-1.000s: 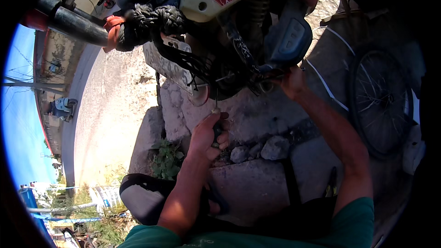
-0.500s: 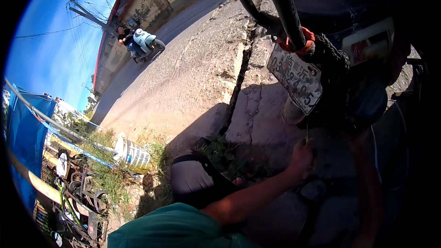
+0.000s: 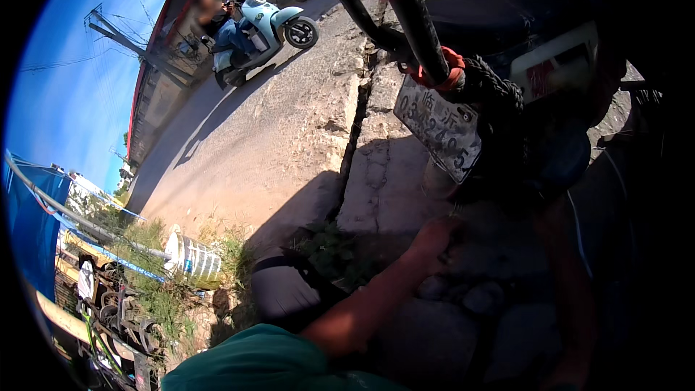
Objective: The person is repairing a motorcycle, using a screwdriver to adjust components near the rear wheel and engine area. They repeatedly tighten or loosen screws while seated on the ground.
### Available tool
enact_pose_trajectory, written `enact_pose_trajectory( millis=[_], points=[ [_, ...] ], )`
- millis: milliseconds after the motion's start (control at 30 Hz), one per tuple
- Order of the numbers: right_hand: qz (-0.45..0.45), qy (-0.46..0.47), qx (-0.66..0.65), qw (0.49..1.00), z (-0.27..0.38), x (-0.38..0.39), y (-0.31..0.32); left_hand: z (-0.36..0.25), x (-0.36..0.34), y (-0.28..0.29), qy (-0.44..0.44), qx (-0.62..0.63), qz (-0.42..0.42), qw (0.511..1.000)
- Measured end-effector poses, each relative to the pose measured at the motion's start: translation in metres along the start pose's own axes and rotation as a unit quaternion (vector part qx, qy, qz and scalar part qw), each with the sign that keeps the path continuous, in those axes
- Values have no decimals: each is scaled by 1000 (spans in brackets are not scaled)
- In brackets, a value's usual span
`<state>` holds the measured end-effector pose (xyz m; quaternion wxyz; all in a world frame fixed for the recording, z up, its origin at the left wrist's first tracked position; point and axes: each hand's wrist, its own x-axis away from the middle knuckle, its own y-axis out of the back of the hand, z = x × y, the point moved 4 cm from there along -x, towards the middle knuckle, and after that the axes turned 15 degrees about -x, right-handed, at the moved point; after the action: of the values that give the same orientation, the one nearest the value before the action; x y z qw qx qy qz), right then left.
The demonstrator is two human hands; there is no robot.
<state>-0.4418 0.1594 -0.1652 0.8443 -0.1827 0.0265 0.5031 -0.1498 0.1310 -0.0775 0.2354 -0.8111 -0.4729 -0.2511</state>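
**A:** From where I stand, what occupies the left margin?

**B:** At 9 o'clock, a blue sheet [image 3: 32, 221]; at 8 o'clock, a heap of scrap [image 3: 119, 318], then a pale bucket [image 3: 194, 257], banded with print too small to read.

**A:** And at 11 o'clock?

**B:** A rider [image 3: 215, 24] on a pale blue scooter [image 3: 269, 38], sunlit on the road.

**A:** The left hand [image 3: 436, 237]?

**B:** At 4 o'clock, fingers curled closed about a slim tool [image 3: 455, 211], dimly seen, its end toward 12 o'clock.

**A:** Is any lettering legible?

**B:** Yes: the white number plate [image 3: 438, 130] at 2 o'clock, tilted and scuffed, bears dark characters over a row of dark digits. Just right of it hangs a black braided rope [image 3: 499, 80].

**A:** And the motorbike [image 3: 554, 65]?

**B:** Also toward 2 o'clock, farther out; pale side panel, red patch, lower part in deep shade.

**A:** The right hand [image 3: 554, 210]?

**B:** At 3 o'clock, near the motorbike's shaded underside. How far it is open, or what it grips, I cannot tell.
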Motion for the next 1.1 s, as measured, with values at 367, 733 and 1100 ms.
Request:
enact_pose_trajectory(
  millis=[367,733,1100],
  points=[
    [-57,-141,-323,934,-36,-11,25,25,-13,-78,-116,39,-94,988],
    [-158,-178,-371,897,-23,-6,-11,10,4,-1,-6,1,-12,1000],
    [-148,-200,-427,869,-46,-12,1,9,4,34,25,-28,34,999]
  ],
)
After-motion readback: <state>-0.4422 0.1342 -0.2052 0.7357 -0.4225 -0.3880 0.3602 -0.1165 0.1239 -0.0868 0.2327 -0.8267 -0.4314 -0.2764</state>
